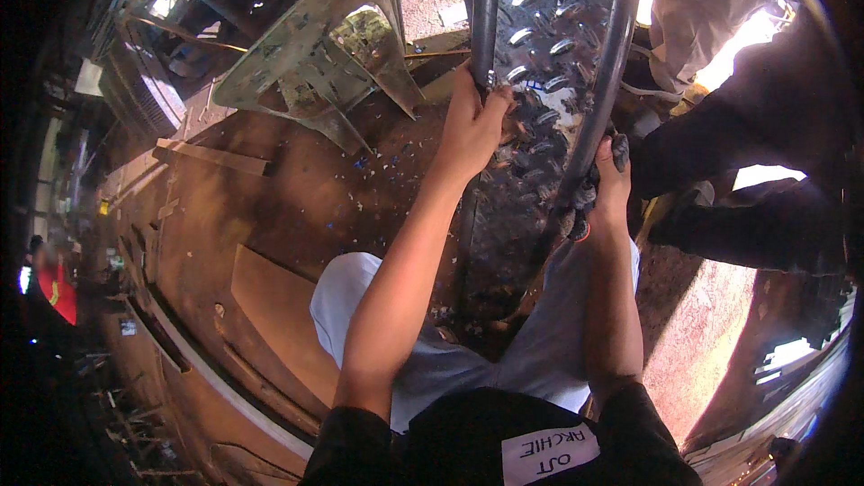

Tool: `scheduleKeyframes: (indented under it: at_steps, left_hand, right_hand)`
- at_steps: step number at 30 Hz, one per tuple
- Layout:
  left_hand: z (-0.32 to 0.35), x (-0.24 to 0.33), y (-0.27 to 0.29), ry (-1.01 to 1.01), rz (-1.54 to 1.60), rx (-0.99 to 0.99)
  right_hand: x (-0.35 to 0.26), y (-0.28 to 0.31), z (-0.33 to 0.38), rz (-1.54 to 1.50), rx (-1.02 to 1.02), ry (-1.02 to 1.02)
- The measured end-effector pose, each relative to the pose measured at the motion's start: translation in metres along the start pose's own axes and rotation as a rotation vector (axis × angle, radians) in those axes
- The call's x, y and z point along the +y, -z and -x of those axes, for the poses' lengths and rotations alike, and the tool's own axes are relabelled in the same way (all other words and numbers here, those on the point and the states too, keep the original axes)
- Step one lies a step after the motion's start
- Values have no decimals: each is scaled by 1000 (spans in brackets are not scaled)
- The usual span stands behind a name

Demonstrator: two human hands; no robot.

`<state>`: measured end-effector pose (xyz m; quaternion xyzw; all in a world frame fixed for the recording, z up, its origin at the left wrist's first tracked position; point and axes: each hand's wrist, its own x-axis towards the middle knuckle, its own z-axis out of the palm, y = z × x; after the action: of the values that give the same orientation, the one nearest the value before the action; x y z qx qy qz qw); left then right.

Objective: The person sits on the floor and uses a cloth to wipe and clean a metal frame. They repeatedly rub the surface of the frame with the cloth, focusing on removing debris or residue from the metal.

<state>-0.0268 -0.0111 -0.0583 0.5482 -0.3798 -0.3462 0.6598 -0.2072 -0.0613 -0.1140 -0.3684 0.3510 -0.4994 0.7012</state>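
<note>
A strip of dark diamond-patterned metal plate [549,13] stretches away from between my knees, with a black metal tube along each side. My left hand [474,121] is closed round the left tube [486,13], its thumb lying toward the plate. On the outer side of the right tube [605,81], my right hand [613,182] is closed against it. Dark grey material [619,152] covers or lies at its fingertips, and a dark knitted bunch with an orange-red edge [580,207] sits beside it. The tube hides part of the right fingers.
A worn greenish plastic chair [306,58] lies tipped at the upper left. Flat brown board [279,306] and a wood strip [211,156] rest on the stained floor. At the right are a person's dark-clothed legs [738,144]; light brown trousers [706,9] show farther off.
</note>
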Motion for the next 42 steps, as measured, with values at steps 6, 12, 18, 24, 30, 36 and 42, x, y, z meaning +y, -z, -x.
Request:
scheduleKeyframes:
  at_steps: [6, 12, 18, 24, 30, 36, 42]
  left_hand:
    - [-6, -2, -5, -78, -166, 119]
    - [2, 13, -9, 130, -13, 179]
    - [4, 17, -4, 179, -39, 95]
    - [-1, 11, -2, 98, -41, 84]
    - [2, 15, -11, 218, -4, 164]
    - [4, 22, -10, 270, 21, 156]
    - [4, 25, -8, 240, -11, 105]
  right_hand:
    - [0, -1, 1, 9, 25, 6]
    - [2, 0, 0, 19, 31, -14]
    - [2, 3, -1, 22, -34, -6]
    - [2, 2, -2, 16, -25, 18]
    - [3, 4, -3, 13, -42, 17]
    - [4, 5, -3, 34, -82, 25]
    - [0, 1, 1, 38, -56, 23]
